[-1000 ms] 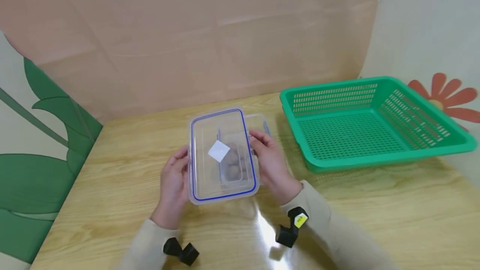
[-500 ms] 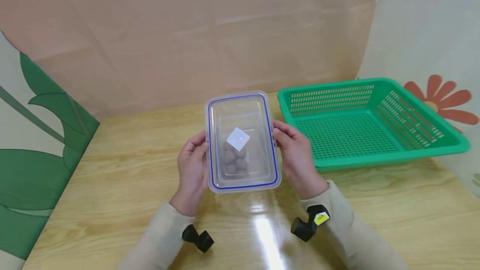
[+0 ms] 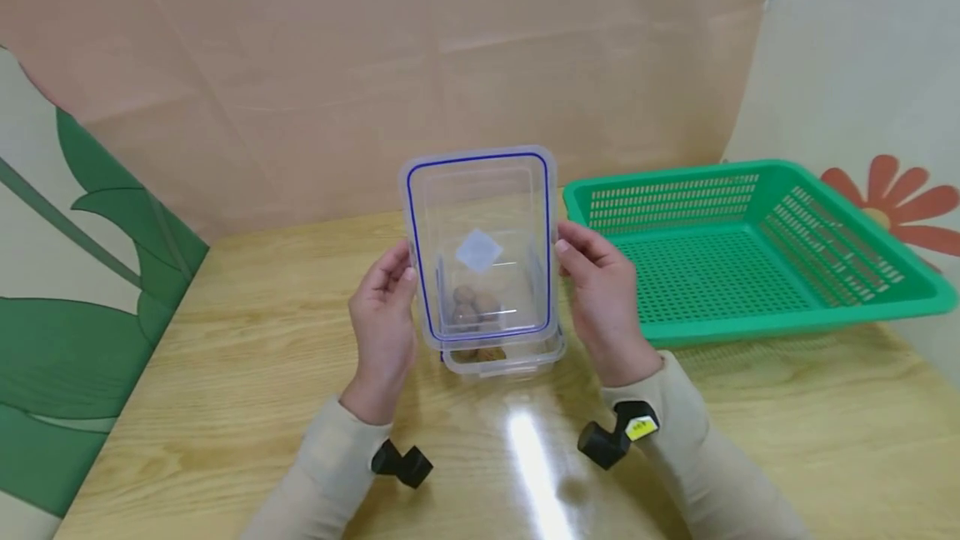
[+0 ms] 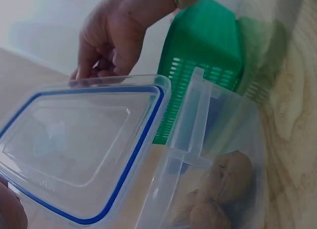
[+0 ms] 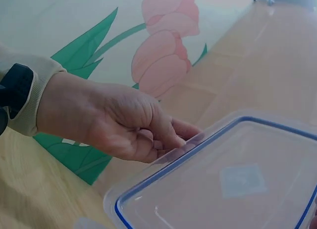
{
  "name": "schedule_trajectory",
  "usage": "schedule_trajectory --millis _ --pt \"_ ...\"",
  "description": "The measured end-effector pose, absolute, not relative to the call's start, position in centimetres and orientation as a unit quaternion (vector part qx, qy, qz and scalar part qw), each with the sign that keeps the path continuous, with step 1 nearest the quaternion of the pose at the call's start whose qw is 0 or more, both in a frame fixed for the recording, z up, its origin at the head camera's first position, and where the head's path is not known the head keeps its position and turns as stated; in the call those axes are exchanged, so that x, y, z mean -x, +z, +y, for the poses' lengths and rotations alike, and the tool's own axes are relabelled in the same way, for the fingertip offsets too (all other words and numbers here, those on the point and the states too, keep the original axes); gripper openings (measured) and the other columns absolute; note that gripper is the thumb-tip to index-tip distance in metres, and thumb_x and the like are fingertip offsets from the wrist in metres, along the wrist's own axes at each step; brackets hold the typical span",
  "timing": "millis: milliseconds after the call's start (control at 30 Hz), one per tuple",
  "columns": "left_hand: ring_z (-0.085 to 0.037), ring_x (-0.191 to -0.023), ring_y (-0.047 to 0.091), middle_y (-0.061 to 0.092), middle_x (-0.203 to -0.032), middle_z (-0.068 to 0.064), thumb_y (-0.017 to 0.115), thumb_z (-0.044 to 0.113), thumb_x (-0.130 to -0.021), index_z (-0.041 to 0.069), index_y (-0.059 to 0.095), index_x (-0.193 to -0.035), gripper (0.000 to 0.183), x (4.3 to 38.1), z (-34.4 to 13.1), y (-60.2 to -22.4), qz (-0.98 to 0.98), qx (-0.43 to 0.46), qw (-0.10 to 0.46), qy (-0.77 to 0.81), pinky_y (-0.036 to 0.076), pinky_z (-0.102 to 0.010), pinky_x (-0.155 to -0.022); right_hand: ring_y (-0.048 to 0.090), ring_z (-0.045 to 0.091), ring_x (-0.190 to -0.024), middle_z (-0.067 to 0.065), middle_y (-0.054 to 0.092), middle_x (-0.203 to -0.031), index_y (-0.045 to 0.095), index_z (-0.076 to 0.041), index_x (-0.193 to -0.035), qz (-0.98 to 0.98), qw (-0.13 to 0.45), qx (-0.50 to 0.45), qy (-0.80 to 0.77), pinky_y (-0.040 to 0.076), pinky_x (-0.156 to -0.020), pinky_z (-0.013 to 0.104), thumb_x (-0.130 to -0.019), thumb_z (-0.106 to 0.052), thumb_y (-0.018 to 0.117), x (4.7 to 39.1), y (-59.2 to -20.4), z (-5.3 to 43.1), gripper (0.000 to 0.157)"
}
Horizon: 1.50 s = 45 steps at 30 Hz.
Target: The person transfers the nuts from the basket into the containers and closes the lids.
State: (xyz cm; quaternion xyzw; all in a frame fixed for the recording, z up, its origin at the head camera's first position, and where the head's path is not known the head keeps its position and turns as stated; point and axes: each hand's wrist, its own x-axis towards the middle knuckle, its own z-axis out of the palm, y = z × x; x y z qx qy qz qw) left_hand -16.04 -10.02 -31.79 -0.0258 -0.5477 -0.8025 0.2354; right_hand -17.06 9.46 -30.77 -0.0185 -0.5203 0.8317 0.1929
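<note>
Both hands hold a clear plastic lid (image 3: 487, 198) with a blue seal and a white square sticker, tilted up above a clear plastic container (image 3: 517, 357). My left hand (image 3: 384, 323) pinches the lid's left edge between thumb and fingers. At the opposite edge, my right hand (image 3: 603, 302) pinches it the same way. Several round brown walnuts (image 4: 230, 177) lie in the container, which stands on the table; in the head view they show mostly through the lid. The left wrist view has the lid apart from the container's rim, its lower edge close to it.
A green perforated plastic basket (image 3: 697, 273) stands to the right of the container on the wooden table (image 3: 277, 340). Behind is a plain pinkish backdrop (image 3: 315, 90). Painted leaves (image 3: 67, 357) and a red flower (image 3: 892, 198) mark the side walls.
The lid has moved from left of the container to over it, then tilted upright, its far edge raised. Both hands moved right with it, keeping their grip. The basket stays put.
</note>
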Motion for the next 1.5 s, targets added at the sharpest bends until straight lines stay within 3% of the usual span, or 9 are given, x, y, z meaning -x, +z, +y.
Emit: schedule_trajectory --millis 100,267,433,633,767,1100,1267,1400,1500 --pt "-0.011 -0.089 0.058 0.067 -0.100 -0.001 0.051 -0.017 -0.083 -0.006 0.063 -0.109 0.031 16.1 -10.0 -31.6 -0.545 0.031 0.246 -0.801 0.051 -0.018 -0.078 0.055 0.007 -0.073 -0.007 0.067 -0.080 0.071 -0.022 -0.080 -0.513 0.208 0.010 0.833 0.044 -0.062 0.017 -0.084 0.013 0.053 17.0 -30.5 9.4 0.039" --pt "-0.012 -0.095 0.060 0.065 -0.099 0.000 0.053 -0.021 -0.079 0.011 0.068 -0.076 0.035 16.6 -9.5 -31.5 -0.500 0.035 0.268 -0.823 0.052 -0.019 -0.083 0.059 0.008 -0.076 -0.005 0.067 -0.075 0.071 -0.018 -0.073 -0.478 0.241 0.004 0.844 0.050 -0.069 0.018 -0.080 0.019 0.053 17.0 -30.3 9.3 0.042" --pt "-0.024 -0.113 0.052 0.064 -0.103 -0.005 0.052 -0.019 -0.081 0.011 0.061 -0.061 0.036 17.2 -8.9 -31.7 -0.461 0.043 0.269 -0.844 0.050 -0.020 -0.084 0.062 0.011 -0.080 0.001 0.068 -0.077 0.067 -0.009 -0.068 -0.417 0.253 -0.021 0.873 0.054 -0.078 0.023 -0.082 0.016 0.045 16.9 -30.4 9.1 0.037" --pt "-0.023 -0.116 0.050 0.059 -0.112 -0.009 0.043 -0.008 -0.087 0.007 0.061 -0.068 0.031 16.7 -8.2 -31.9 -0.415 0.048 0.255 -0.872 0.045 -0.023 -0.097 0.065 0.013 -0.087 0.005 0.069 -0.086 0.058 -0.005 -0.062 -0.388 0.227 -0.009 0.893 0.054 -0.084 0.024 -0.091 -0.003 0.049 16.8 -31.2 8.9 0.030" --pt "-0.022 -0.111 0.053 0.058 -0.114 -0.009 0.049 0.006 -0.091 0.008 0.066 -0.076 0.022 16.5 -8.1 -32.1 -0.402 0.034 0.246 -0.881 0.043 -0.028 -0.101 0.064 0.015 -0.091 0.004 0.068 -0.094 0.055 -0.008 -0.059 -0.422 0.218 0.021 0.880 0.054 -0.082 0.023 -0.092 -0.011 0.053 16.9 -31.8 8.7 0.034" --pt "-0.026 -0.128 0.039 0.048 -0.133 -0.016 0.051 0.005 -0.091 0.011 0.062 -0.068 0.026 16.4 -8.2 -32.0 -0.428 -0.015 0.217 -0.877 0.033 -0.036 -0.109 0.058 0.024 -0.109 0.005 0.067 -0.107 0.057 -0.011 -0.057 -0.449 0.202 0.030 0.870 0.055 -0.082 0.024 -0.091 -0.007 0.054 17.2 -32.3 8.9 0.035" --pt "-0.022 -0.129 0.040 0.049 -0.133 -0.016 0.051 0.009 -0.092 0.011 0.062 -0.069 0.026 16.4 -8.4 -32.1 -0.425 -0.030 0.201 -0.882 0.031 -0.035 -0.111 0.054 0.024 -0.117 0.006 0.067 -0.109 0.061 -0.013 -0.057 -0.470 0.176 0.034 0.864 0.052 -0.088 0.025 -0.090 -0.006 0.055 17.2 -32.7 9.0 0.034" --pt "-0.023 -0.128 0.042 0.049 -0.135 -0.016 0.047 0.008 -0.092 0.011 0.057 -0.070 0.024 16.3 -8.6 -32.7 -0.423 -0.023 0.181 -0.887 0.036 -0.033 -0.108 0.055 0.023 -0.117 0.003 0.069 -0.107 0.067 -0.014 -0.065 -0.506 0.161 0.045 0.846 0.049 -0.094 0.027 -0.089 -0.006 0.057 17.1 -33.3 9.1 0.028" --pt "-0.025 -0.129 0.041 0.043 -0.140 -0.016 0.040 0.005 -0.092 0.011 0.054 -0.074 0.023 16.2 -8.7 -33.5 -0.423 -0.012 0.166 -0.891 0.041 -0.032 -0.105 0.056 0.023 -0.116 0.007 0.068 -0.108 0.072 -0.006 -0.086 -0.526 0.161 0.051 0.834 0.048 -0.096 0.028 -0.088 -0.003 0.058 16.8 -34.0 9.0 0.014"
